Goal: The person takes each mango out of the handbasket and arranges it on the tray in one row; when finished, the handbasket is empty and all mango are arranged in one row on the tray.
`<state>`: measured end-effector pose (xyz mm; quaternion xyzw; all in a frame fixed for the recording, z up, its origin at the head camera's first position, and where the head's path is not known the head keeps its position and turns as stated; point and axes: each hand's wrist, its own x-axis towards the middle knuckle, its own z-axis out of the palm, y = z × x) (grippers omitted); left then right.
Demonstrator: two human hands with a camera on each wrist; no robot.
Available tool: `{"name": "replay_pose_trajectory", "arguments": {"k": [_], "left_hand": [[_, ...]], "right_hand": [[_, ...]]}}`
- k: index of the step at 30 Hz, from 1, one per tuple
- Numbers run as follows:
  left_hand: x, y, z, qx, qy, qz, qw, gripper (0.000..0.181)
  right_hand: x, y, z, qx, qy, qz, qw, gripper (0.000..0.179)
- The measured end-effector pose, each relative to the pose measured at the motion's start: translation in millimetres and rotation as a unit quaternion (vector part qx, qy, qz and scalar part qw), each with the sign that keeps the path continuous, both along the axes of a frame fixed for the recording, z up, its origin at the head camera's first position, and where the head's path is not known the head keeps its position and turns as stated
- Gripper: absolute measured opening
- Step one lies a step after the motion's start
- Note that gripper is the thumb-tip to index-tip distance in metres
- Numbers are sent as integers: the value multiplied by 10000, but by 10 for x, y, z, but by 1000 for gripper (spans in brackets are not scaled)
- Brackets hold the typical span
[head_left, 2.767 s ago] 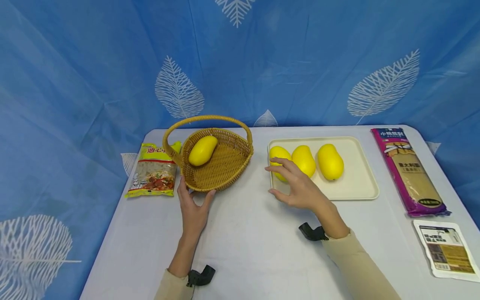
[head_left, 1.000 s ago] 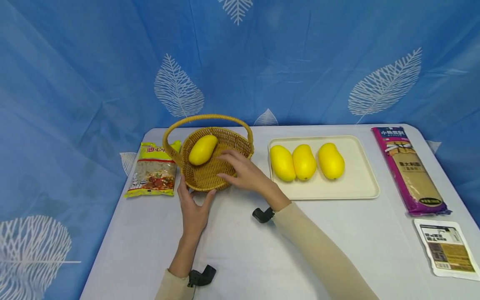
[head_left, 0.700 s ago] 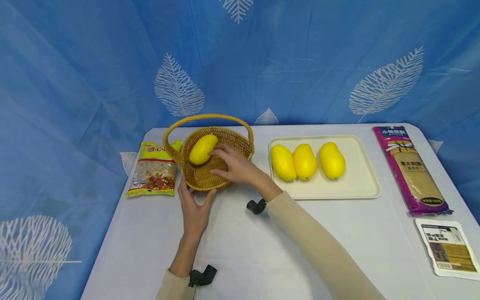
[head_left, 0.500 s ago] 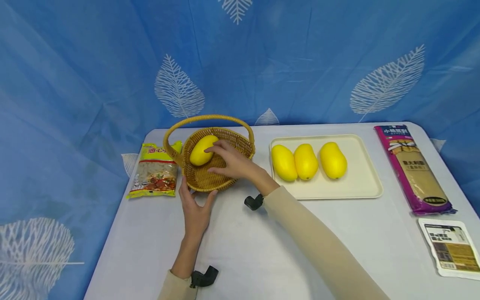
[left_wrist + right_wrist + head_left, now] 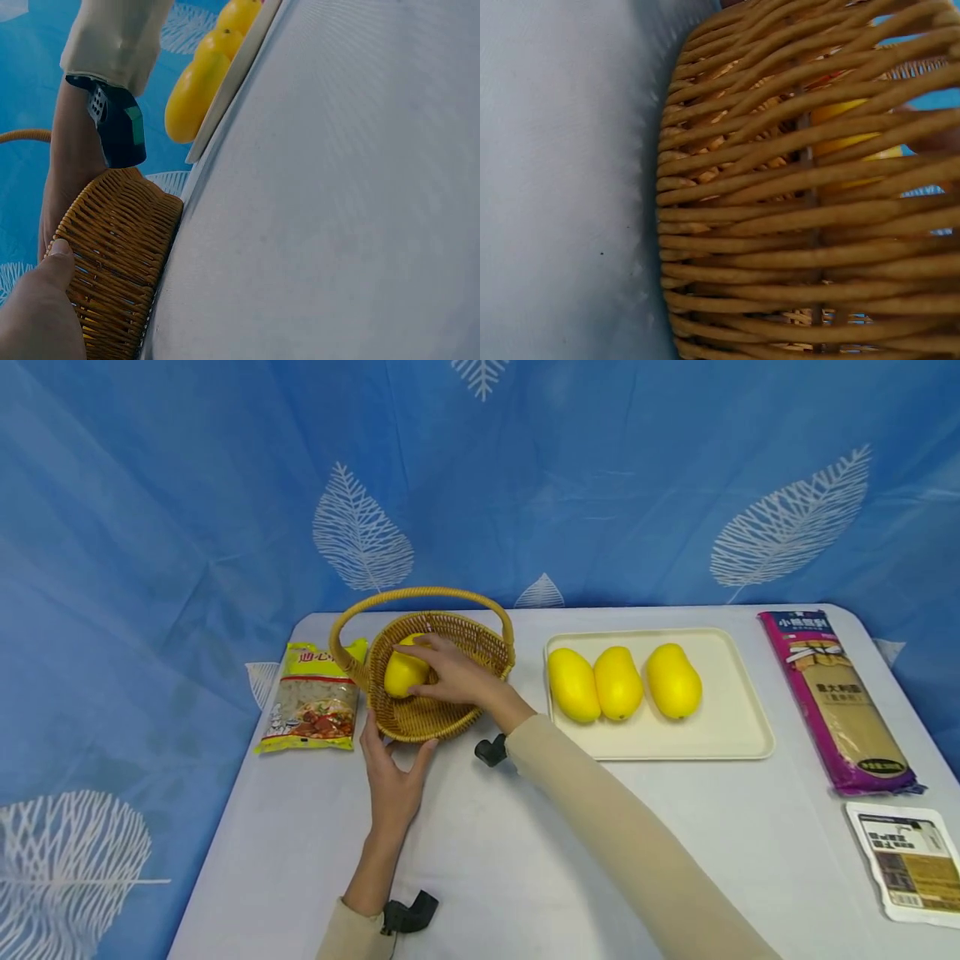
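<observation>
A wicker basket (image 5: 450, 718) with an arched handle (image 5: 427, 592) stands at the back left. My left hand (image 5: 393, 781) holds its near left side, thumb at the rim, as the left wrist view also shows. Inside the basket, my right hand (image 5: 461, 677) grips a yellow mango (image 5: 403, 675), with fingers over its top and thumb at its near side. Part of that mango is hidden under the fingers. In the right wrist view the basket's weave (image 5: 780, 202) fills most of the picture, and some yellow shows through its gaps.
To the right, a cream tray (image 5: 720, 735) bears three mangoes (image 5: 618, 683) in its left and middle part. A yellow-topped food packet (image 5: 313, 697) lies left of the basket. A long purple pasta packet (image 5: 843, 702) and a white pouch (image 5: 911, 864) lie at the right edge.
My right hand has moved left from above the tray into the basket and closed on the mango, which has turned slightly. My left hand stays at the basket.
</observation>
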<state>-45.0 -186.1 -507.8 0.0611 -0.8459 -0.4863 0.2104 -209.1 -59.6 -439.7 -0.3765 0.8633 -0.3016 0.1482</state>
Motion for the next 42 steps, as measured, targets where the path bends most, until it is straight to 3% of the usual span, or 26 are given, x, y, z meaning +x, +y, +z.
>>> {"name": "replay_pose_trajectory", "arguments": {"k": [34,42], "left_hand": [[1,-4,-6,-94,80,13,9999,98],[5,-1,-7,-87,108,-1,9999,99]], "right_hand": [[-13,-54,-50,-78,185,198,9996,52],[-4,-31,-57,-320,29,86,9994,53]]}}
